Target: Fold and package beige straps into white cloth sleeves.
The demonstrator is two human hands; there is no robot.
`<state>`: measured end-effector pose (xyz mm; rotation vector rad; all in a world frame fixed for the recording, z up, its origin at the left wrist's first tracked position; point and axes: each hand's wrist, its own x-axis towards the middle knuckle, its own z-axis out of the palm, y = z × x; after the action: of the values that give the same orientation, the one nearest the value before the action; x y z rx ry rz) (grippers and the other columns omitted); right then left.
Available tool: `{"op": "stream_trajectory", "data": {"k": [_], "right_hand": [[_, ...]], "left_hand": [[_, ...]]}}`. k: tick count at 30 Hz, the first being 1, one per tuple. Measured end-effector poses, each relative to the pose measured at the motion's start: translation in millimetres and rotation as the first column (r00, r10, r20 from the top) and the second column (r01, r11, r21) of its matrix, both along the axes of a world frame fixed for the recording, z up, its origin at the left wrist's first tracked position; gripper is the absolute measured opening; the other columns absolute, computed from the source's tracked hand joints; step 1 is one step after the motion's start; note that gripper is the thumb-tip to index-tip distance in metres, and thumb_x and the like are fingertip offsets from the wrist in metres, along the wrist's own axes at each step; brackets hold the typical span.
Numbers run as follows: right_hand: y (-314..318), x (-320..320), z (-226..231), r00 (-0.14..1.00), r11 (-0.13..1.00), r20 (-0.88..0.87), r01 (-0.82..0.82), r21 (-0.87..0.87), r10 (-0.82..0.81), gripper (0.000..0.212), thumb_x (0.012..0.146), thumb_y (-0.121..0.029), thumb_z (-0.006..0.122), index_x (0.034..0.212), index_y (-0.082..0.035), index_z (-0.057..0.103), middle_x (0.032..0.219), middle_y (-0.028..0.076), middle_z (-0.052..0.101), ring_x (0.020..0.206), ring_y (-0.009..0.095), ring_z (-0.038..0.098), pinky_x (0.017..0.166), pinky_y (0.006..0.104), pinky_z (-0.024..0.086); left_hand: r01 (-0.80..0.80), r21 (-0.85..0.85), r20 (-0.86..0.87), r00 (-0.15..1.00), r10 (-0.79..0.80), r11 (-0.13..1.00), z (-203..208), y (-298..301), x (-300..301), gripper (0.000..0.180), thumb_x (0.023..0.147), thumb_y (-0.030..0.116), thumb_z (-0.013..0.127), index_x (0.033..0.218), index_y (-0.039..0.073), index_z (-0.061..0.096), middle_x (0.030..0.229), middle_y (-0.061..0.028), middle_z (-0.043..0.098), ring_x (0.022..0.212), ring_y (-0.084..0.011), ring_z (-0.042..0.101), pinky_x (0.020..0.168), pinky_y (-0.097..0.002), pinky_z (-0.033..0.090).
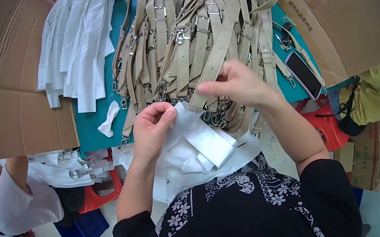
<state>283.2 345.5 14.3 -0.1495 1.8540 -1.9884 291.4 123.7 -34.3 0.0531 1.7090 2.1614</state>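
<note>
My left hand (151, 130) pinches the upper end of a white, thin sheet-like strip (210, 145), whose folds hang down in front of my lap. Close to its right, my right hand (243, 86) is closed on a beige strap (222, 47), with the thumb lying across it. This strap runs down from the far pile, and its lower end reaches the top of the white strip. Behind both hands spreads a heap of beige straps (182, 74) with silver buckles and clip hooks. The fingertips of my right hand are partly hidden.
Long white sleeves (77, 42) hang over the green table (95, 130) at the left, near a small white bundle (109, 120). A phone (303, 75) and keys (284, 42) lie at the right. Cardboard (332, 2) walls both sides. Two other people sit nearby.
</note>
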Motion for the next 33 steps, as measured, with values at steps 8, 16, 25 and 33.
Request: {"op": "stream_trajectory", "data": {"k": [8,16,25,33], "right_hand": [[-39,6,-1,0.922,0.954,-0.273,0.297,0.042,-0.275,0.017,0.077,-0.011,0.065,0.09,0.001,0.063,0.077,0.003,0.062,0.065,0.006,0.054,0.059,0.0209,0.044],[-67,-7,8,0.965,0.974,-0.149,0.203,-0.101,-0.216,0.024,0.082,-0.02,0.06,0.1,-0.004,0.057,0.086,0.001,0.06,0.073,0.007,0.054,0.063,0.0201,0.044],[-76,-23,26,0.991,0.998,-0.13,0.013,-0.056,-0.02,0.015,0.079,-0.017,0.063,0.088,-0.005,0.06,0.074,-0.003,0.058,0.062,0.004,0.049,0.056,0.0192,0.04],[-72,-14,40,0.995,0.983,-0.035,0.083,-0.161,-0.09,0.026,0.083,-0.029,0.057,0.094,-0.006,0.061,0.076,-0.001,0.059,0.064,0.006,0.052,0.053,0.0212,0.042]], "left_hand": [[0.007,-0.053,-0.157,0.987,-0.015,0.999,21,-21,-2,0.008,0.079,0.009,0.062,0.082,0.003,0.059,0.079,0.0019,0.057,0.069,-0.0045,0.049,0.064,-0.0173,0.039],[-0.126,-0.188,-0.286,0.956,0.069,0.974,43,-38,-16,0.01,0.082,0.013,0.06,0.083,0.003,0.057,0.072,0.0051,0.053,0.062,-0.0019,0.046,0.057,-0.0157,0.037],[-0.081,0.056,-0.228,0.969,0.092,0.995,71,-36,-13,0.011,0.087,0.015,0.053,0.089,0.004,0.052,0.08,0.0027,0.053,0.072,-0.0025,0.047,0.065,-0.0165,0.037],[-0.025,0.135,-0.14,0.989,0.044,0.99,83,-34,-12,0.01,0.09,0.016,0.048,0.091,0.006,0.046,0.079,0.0023,0.054,0.066,-0.0026,0.047,0.061,-0.0165,0.038]]}}
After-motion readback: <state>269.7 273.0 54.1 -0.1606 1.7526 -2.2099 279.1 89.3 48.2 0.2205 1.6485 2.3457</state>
